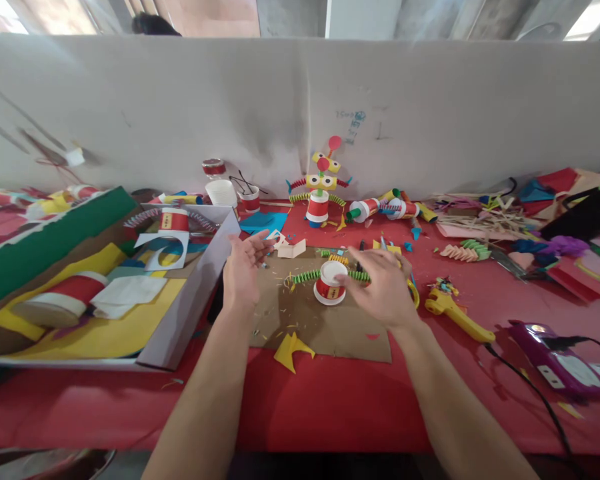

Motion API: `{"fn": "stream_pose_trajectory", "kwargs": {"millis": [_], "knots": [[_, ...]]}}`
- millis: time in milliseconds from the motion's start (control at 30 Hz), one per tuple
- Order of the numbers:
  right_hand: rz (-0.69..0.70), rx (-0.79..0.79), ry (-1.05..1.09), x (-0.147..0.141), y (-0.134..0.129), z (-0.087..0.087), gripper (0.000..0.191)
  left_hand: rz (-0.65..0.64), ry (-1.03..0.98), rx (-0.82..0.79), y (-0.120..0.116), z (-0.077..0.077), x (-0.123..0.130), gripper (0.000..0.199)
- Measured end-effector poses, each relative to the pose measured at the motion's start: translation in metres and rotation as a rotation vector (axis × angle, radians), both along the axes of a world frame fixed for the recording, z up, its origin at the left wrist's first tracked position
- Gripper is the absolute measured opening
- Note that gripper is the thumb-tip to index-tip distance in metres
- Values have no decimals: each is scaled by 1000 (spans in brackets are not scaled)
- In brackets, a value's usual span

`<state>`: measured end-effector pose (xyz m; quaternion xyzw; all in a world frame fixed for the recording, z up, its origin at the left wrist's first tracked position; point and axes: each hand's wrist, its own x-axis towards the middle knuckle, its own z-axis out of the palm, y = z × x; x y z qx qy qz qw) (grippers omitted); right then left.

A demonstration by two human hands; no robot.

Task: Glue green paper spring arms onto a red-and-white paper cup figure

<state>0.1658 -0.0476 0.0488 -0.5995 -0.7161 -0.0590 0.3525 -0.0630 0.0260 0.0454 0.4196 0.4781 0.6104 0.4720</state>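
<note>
A red and white paper cup [329,291] stands on a brown cardboard sheet [300,327], with a green folded-paper spring [307,276] sticking out to its left and another [359,275] to its right. Left of the cup, my left hand [243,272] hovers with its fingers stretched out, palm turned inward, holding nothing. My right hand [383,287] is close beside the cup's right side, fingers apart, partly covering the right spring; whether it touches the spring I cannot tell. Yellow paper scrap [293,350] lies at the sheet's front edge.
On the left is a box [180,327] of paper and cups. Behind the sheet stands a finished-looking cup figure [318,208] with eyes. To the right lie a yellow glue gun [459,316] with a black cord, a purple device [563,360] and a heap of paper strips [473,217].
</note>
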Motion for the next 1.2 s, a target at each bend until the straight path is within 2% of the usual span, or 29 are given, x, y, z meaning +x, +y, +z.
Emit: {"fn": "stream_pose_trajectory", "kwargs": {"millis": [67, 167, 267, 400, 633, 700, 767, 833, 900, 1033, 1200], "knots": [[-86, 147, 124, 11, -1, 5, 32, 48, -28, -10, 1, -1, -2, 74], [-264, 286, 331, 28, -1, 10, 40, 113, -59, -15, 1, -1, -4, 59], [-337, 277, 552, 40, 1, 11, 39, 152, -58, 30, 1, -3, -5, 36], [-355, 285, 660, 43, 5, 10, 36, 115, -39, 54, 0, -3, -4, 29], [-338, 269, 596, 39, 5, 5, 37, 54, 47, 37, -5, 0, -1, 21], [-315, 283, 569, 39, 5, 5, 35, -12, 136, 47, -9, 3, 2, 24], [-227, 283, 439, 38, 4, 6, 35, -166, 299, 89, -14, 6, 6, 30], [-96, 217, 205, 32, 2, 7, 48, -320, 512, 181, -18, 7, 13, 35], [0, 100, -21, 24, 1, 6, 53, -383, 721, 273, -21, 5, 19, 36], [52, -92, -196, 5, -2, 1, 50, -378, 946, 287, -24, -1, 30, 29], [55, -161, -236, -8, -3, 0, 39, -325, 1043, 242, -27, 0, 35, 20]]}}
